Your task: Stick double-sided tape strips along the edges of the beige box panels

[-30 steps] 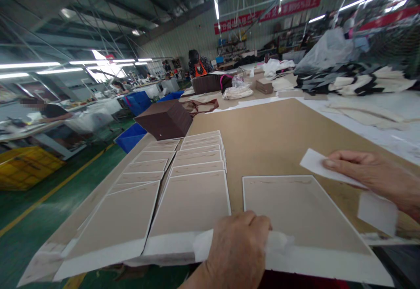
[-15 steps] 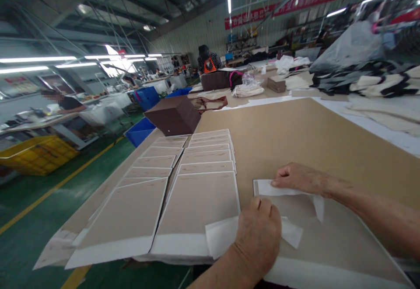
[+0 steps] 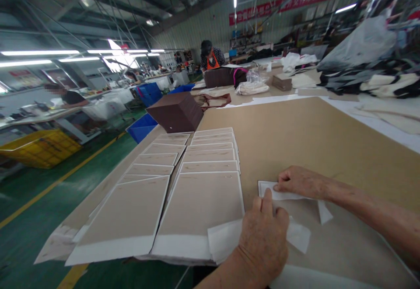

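A beige panel with white edges [image 3: 348, 236] lies before me. Along its far edge runs a white strip [image 3: 271, 191], with one loose end hanging over the panel. My right hand [image 3: 300, 182] is closed, thumb and fingers pinching this strip near its left part. My left hand [image 3: 264, 238] is curled round another white paper strip [image 3: 225, 236], whose ends stick out on both sides. Its index finger is stretched out onto the strip at the panel's edge, close to the right hand's fingertips. What lies inside the left palm is hidden.
Two overlapping rows of beige panels [image 3: 206, 197] lie to the left. A dark brown stack [image 3: 179, 112] stands behind them. Brown board [image 3: 278, 123] covers the table. Farther off are a plastic bag [image 3: 361, 46], fabric pieces [image 3: 377, 79] and a person in an orange apron [image 3: 212, 59].
My left index finger has stretched out from the closed hand and now touches the strip at the panel's far edge. The right hand keeps its pinch. The view has shifted slightly.
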{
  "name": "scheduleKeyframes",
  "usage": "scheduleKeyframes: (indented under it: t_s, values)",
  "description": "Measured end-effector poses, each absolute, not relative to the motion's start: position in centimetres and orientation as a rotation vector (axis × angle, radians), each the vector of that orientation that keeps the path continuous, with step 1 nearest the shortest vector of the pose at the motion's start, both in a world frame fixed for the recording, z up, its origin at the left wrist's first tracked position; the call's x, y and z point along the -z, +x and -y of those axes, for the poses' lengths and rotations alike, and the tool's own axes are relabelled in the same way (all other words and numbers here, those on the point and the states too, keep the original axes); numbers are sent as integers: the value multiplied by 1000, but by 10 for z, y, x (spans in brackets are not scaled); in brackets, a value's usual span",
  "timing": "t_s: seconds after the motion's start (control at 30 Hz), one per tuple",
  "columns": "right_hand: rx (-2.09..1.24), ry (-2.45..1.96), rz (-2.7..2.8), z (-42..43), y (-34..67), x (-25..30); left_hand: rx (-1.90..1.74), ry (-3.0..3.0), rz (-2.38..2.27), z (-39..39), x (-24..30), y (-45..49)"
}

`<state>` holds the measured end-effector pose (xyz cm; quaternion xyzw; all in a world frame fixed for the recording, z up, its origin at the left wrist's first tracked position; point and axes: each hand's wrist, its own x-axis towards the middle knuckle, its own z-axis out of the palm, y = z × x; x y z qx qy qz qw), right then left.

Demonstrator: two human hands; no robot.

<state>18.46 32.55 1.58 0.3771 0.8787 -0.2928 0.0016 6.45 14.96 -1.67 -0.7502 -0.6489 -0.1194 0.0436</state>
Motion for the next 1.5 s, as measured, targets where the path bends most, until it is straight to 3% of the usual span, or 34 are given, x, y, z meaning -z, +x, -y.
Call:
scheduleKeyframes:
  t_s: [0.53, 0.8, 1.0, 1.5]
  values:
    - [979, 1200, -2749, -328, 181, -14, 355, -2341, 2049, -155, 11, 63]
    - [1489, 998, -2551, -350, 238, -38, 251, -2344, 2118, -157, 7, 64]
    - [1667, 1235, -2502, -360, 293, -32, 174, -2340, 2142, -160, 2, 63]
    - [1286, 1649, -2797, -331, 308, 15, -25, -2323, 2292, -164, -12, 70]
